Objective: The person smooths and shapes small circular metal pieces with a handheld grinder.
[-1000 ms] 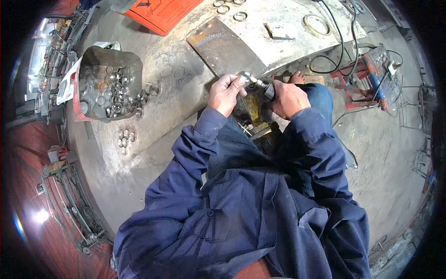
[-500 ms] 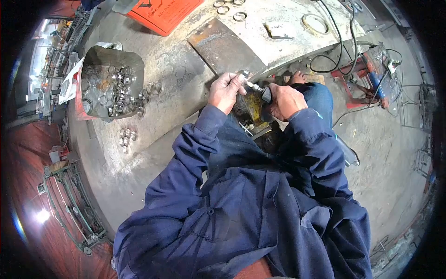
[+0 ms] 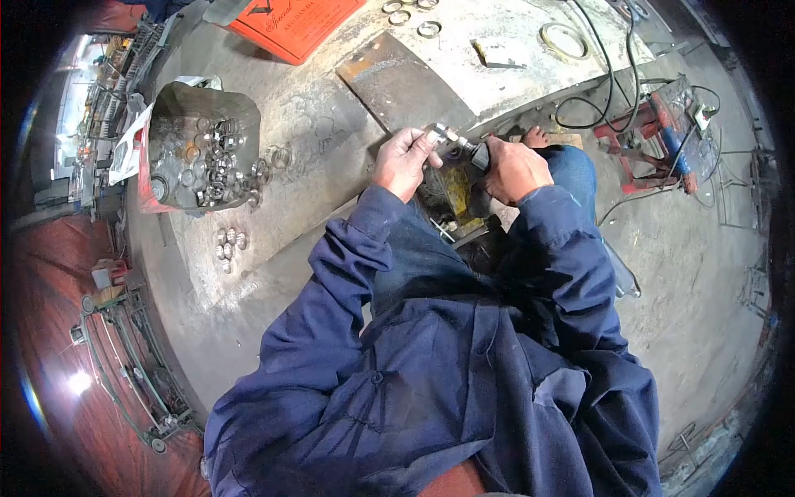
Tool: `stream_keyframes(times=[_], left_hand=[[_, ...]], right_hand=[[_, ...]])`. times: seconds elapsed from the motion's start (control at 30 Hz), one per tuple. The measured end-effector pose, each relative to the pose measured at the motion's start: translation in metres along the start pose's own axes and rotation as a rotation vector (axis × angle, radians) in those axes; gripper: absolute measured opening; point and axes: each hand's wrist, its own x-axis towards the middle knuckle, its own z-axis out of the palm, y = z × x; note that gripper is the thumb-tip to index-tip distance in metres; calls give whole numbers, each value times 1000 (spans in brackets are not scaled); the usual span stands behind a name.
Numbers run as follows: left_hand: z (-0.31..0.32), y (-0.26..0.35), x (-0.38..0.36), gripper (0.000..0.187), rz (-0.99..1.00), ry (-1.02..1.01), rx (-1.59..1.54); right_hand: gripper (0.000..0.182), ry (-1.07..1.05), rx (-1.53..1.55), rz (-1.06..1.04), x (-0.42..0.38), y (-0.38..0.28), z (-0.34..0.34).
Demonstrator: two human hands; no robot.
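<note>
Between the thumb and fingers of my left hand (image 3: 404,161) is a small metal ring (image 3: 436,135), near the edge of a flat steel plate (image 3: 406,81). My right hand (image 3: 515,172) is wrapped round a hand-held power tool (image 3: 479,155), whose narrow tip points left and meets the ring. My right palm and fingers hide most of the tool's body. Below the hands, between my legs, a yellow-marked metal piece (image 3: 457,192) shows.
A cut-open can (image 3: 204,103) of metal rings stands at the left, with a small cluster of rings (image 3: 228,247) below it. An orange-red container (image 3: 294,29) lies at the top. Black cables (image 3: 611,91) loop near a red metal stand (image 3: 636,157) on the right.
The tool in my right hand has shifted slightly up, and its tip now lies against the ring. My left hand has barely moved and still holds the ring.
</note>
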Motion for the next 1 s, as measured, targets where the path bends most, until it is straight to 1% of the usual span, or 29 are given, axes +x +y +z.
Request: stream_keyframes(times=[0.03,0.07,0.1,0.17,0.3,0.37,0.4,0.5,0.57,0.7,0.77,0.8,0.93,1.0], left_hand=[[1,1,0,25,3,9,11],[2,3,0,25,8,17,23],[2,5,1,25,14,16,22],[-1,9,2,25,-36,10,92],[-4,13,15,26,22,23,188],[-5,16,21,26,31,63,346],[-6,14,25,28,61,66,355],[-9,15,31,32,47,47,365],[-6,18,31,32,39,40,390],[0,29,31,34,30,39,463],[1,29,32,34,38,37,469],[1,28,32,34,45,35,475],[0,15,31,32,79,56,463],[-1,9,25,30,86,58,291]], right_hand=[[23,20,-10,-13,-1,-1,1],[22,-18,-39,-8,-3,-3,3],[22,-13,-41,-9,-3,-3,1],[21,-114,-3,-39,-3,0,-4],[25,-1,78,24,-18,5,-19],[27,-11,35,57,-20,12,-19],[28,7,9,66,-21,12,-20],[28,15,20,72,-24,12,-24],[28,-7,3,96,-22,12,-25],[28,-40,39,74,-14,11,-14],[26,-3,22,72,-7,8,-9],[24,33,18,40,-5,7,-7],[22,69,-9,53,0,0,-3],[27,42,-29,96,1,-3,-1]])
